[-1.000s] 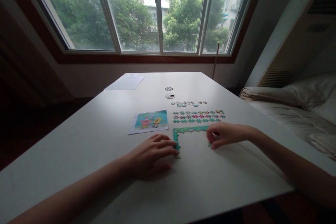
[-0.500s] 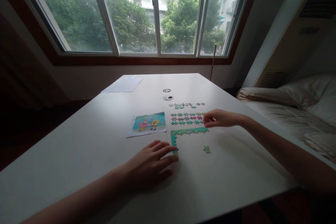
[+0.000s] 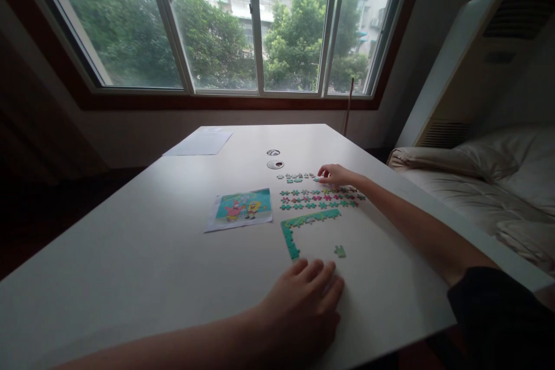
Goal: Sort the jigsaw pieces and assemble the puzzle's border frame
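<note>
My right hand (image 3: pixel 333 174) reaches over the back rows of loose puzzle pieces (image 3: pixel 299 176). Its thumb and finger close on a small green puzzle piece (image 3: pixel 316 180), partly hidden by the fingertips. My left hand (image 3: pixel 310 298) rests palm down on the table, fingers bent and slightly apart, just below the joined puzzle border (image 3: pixel 289 238). Whatever lies under that palm is hidden. The border forms a corner, with a top strip and a left strip in teal. A single pale green piece (image 3: pixel 340 251) lies inside the corner, right of the left strip.
Colourful puzzle pieces (image 3: pixel 318 198) stand in rows above the border. A printed cartoon picture (image 3: pixel 243 208) lies left of them. Two round inserts (image 3: pixel 274 165) sit farther back on the white table (image 3: pixel 130 248), and paper sheets (image 3: pixel 199 142) at its far left. A sofa (image 3: pixel 468 179) stands right.
My right hand has moved back from the right end of the colourful rows to the rear row. My left hand has slid right and nearer me, uncovering the left strip's lower end.
</note>
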The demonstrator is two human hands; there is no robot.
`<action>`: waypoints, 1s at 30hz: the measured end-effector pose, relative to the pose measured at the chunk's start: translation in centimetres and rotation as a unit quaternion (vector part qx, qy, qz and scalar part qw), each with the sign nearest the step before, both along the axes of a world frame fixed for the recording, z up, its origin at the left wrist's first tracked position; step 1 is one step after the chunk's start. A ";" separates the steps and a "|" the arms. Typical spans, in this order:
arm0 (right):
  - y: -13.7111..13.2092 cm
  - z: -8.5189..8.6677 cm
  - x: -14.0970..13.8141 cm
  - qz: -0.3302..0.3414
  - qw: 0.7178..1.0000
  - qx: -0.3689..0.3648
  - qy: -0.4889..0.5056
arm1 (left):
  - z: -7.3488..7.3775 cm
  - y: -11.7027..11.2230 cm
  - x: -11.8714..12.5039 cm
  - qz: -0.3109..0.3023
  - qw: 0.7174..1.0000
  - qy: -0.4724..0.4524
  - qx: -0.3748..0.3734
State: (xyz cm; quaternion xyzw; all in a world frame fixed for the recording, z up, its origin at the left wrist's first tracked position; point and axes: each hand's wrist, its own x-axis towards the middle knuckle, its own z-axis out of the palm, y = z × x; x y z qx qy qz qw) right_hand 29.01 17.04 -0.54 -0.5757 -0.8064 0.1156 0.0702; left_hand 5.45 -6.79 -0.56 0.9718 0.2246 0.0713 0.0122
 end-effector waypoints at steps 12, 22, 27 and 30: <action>1.2 -0.5 0.6 0.003 0.997 -0.076 -0.001 | -1.4 -0.5 -0.4 0.101 0.993 0.033 0.050; -0.2 0.1 0.7 0.014 0.998 -0.065 0.010 | 0.1 3.7 -2.3 0.196 0.979 0.021 0.058; -2.7 1.8 0.0 0.086 0.995 -0.052 0.017 | -0.8 6.1 -3.9 0.213 0.974 0.045 0.060; -4.7 2.2 -0.2 0.166 0.981 -0.097 0.011 | -1.3 6.3 -4.2 0.210 0.975 0.044 0.056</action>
